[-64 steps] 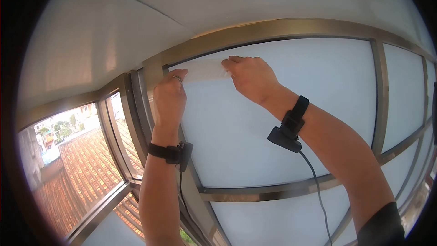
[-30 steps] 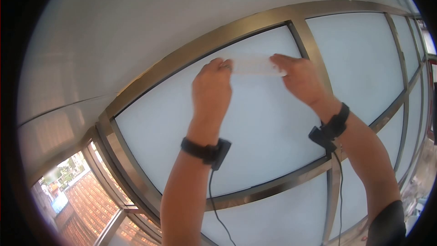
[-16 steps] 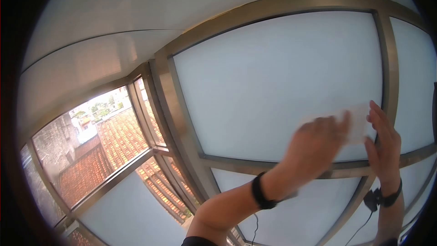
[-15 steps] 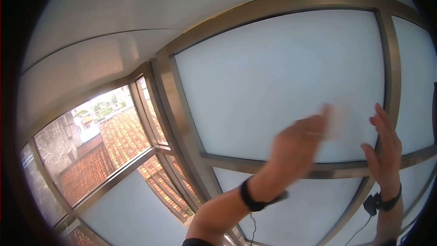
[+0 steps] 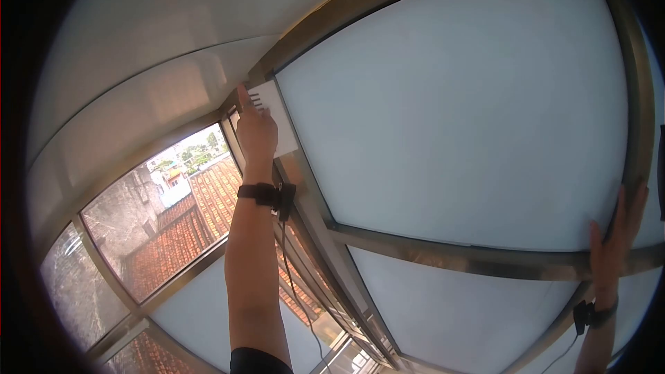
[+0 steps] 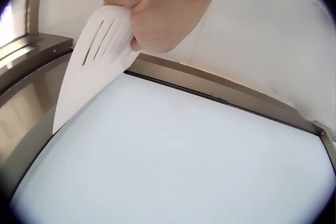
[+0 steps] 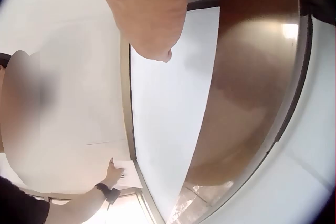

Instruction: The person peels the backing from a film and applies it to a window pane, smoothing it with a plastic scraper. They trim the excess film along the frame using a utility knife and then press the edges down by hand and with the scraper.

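Observation:
A flat white plastic scraper (image 5: pixel 285 128) with several dark slots lies against the metal frame at the upper left corner of the large white panel (image 5: pixel 450 118). My left hand (image 5: pixel 258 131) grips it, with a finger pointing up along its far side. In the left wrist view the scraper (image 6: pixel 86 77) hangs below that hand (image 6: pixel 163 14), its long edge along the panel's side. Far to the lower right, my right hand (image 5: pixel 613 242) rests on the panel's edge with fingers spread and holds nothing. Only part of this hand (image 7: pixel 152 19) shows in the right wrist view.
Bronze-coloured metal bars (image 5: pixel 478 256) border the panel and the lower panes. The pale ceiling (image 5: pixel 138 48) comes down close over the scraper. At the left, a window looks out on a tiled roof (image 5: pixel 208 187). A cable (image 5: pixel 291 270) trails from the left wrist camera.
Both hands were at the scraper earlier. The right hand let go and now rests at the lower right, while the left hand carried the scraper to the panel's upper left corner.

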`<state>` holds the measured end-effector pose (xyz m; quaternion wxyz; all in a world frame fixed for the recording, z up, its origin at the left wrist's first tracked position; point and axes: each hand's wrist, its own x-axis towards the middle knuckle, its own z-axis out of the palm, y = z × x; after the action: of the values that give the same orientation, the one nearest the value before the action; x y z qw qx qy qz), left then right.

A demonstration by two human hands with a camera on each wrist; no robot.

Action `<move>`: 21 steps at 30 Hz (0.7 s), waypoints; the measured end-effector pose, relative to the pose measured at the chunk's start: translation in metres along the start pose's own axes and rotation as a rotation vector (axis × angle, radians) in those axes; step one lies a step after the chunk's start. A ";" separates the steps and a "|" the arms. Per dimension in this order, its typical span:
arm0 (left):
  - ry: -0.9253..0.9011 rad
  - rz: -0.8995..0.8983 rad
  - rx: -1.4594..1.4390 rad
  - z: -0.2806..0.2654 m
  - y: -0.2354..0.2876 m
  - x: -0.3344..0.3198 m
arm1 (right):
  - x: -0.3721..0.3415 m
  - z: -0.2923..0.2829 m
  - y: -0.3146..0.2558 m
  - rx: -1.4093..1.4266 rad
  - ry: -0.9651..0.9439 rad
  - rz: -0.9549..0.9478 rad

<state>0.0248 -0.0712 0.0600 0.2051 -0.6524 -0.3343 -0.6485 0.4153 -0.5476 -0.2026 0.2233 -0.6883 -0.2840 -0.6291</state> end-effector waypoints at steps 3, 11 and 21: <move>-0.016 -0.001 0.005 0.013 -0.002 0.016 | -0.001 0.003 0.001 -0.043 0.012 -0.003; -0.018 0.072 0.173 0.025 -0.001 0.037 | -0.008 0.010 0.011 -0.084 -0.040 0.007; -0.112 0.044 0.131 0.018 -0.015 0.005 | -0.007 0.008 0.026 -0.066 -0.049 0.041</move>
<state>0.0269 -0.0474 0.0609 0.2424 -0.6801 -0.3724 -0.5831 0.4381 -0.5620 -0.2096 0.2063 -0.7161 -0.2543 -0.6164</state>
